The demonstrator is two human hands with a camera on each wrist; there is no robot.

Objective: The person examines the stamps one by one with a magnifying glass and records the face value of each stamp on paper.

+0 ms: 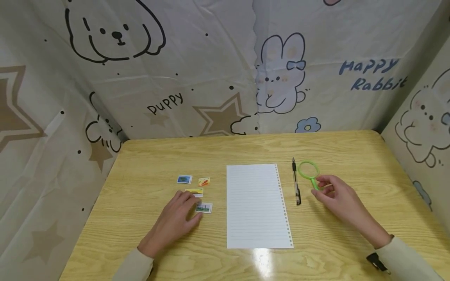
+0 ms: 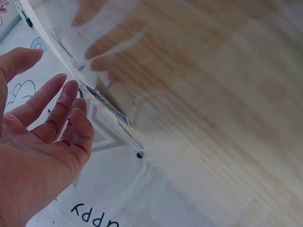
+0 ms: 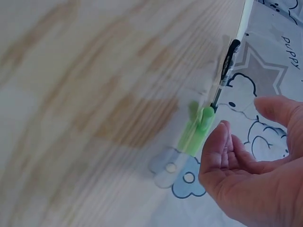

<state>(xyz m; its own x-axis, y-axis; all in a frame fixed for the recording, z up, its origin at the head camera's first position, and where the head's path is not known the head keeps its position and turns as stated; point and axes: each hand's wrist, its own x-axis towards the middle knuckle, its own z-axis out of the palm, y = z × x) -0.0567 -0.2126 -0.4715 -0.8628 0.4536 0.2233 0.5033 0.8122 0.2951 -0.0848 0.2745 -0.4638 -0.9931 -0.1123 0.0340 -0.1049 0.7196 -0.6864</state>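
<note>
My left hand (image 1: 178,215) hovers over several small stamp-like pictures on the left of the table, fingers loosely bent and holding nothing. The green landscape picture (image 1: 204,208) lies between its thumb and fingers; a yellow picture (image 1: 195,192) shows just past the fingertips. Farther back are a blue picture (image 1: 184,179) and an orange-and-yellow one (image 1: 204,182). On the right, a green magnifying glass (image 1: 314,182) lies flat. My right hand (image 1: 335,197) is at its handle, thumb and fingers spread on either side; the right wrist view shows them apart, gripping nothing.
A lined sheet of paper (image 1: 258,207) with punched holes along its right edge lies mid-table. Between it and the magnifying glass is a black pen (image 1: 296,181), uncapped tip pointing away. Printed cloth (image 1: 211,70) hangs behind and beside the wooden table (image 1: 168,156).
</note>
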